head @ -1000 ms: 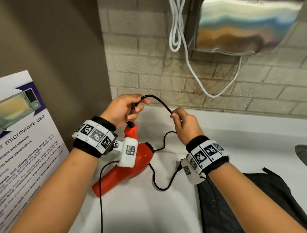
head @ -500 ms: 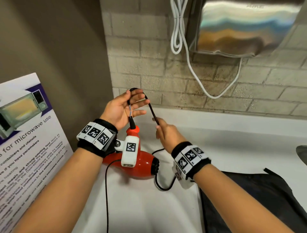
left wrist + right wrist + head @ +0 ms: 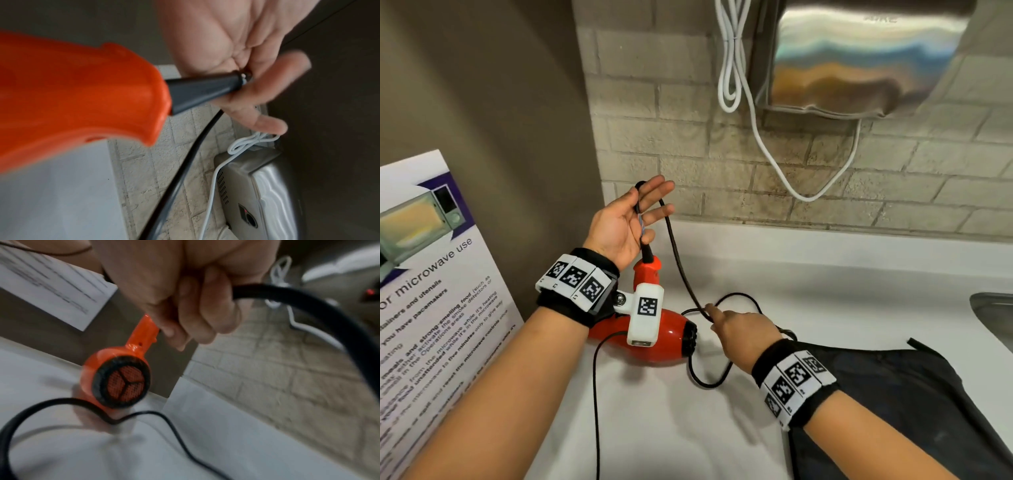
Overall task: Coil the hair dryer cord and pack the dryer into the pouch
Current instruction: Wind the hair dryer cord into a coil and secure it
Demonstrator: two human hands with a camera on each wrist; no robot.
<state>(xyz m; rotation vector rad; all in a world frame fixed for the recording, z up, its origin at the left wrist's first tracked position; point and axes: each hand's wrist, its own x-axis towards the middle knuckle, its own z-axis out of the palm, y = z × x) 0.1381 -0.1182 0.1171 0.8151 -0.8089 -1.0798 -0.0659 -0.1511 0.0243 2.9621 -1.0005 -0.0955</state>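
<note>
The red hair dryer [image 3: 664,339] lies on the white counter [image 3: 825,284] with its handle tilted up toward my left hand [image 3: 619,226]. That hand is raised, palm toward me and fingers straight. The black cord [image 3: 681,270] runs from the handle across the palm and loops over the fingers. My right hand [image 3: 739,332] grips the cord low, just right of the dryer's rear grille [image 3: 121,384]. Its fingers [image 3: 205,321] are curled round the cord [image 3: 308,296]. More cord lies in loose loops on the counter. The black pouch [image 3: 893,394] lies flat under my right forearm.
A microwave poster [image 3: 424,291] leans at the left. On the brick wall hang a steel hand dryer [image 3: 859,58] and its white cable [image 3: 732,68]. A sink edge [image 3: 993,308] shows at far right. A thin black wire [image 3: 595,411] trails to the counter's front.
My left hand went from pinching the cord to straight fingers with the loop over them. My right hand slid down the cord to the counter beside the dryer.
</note>
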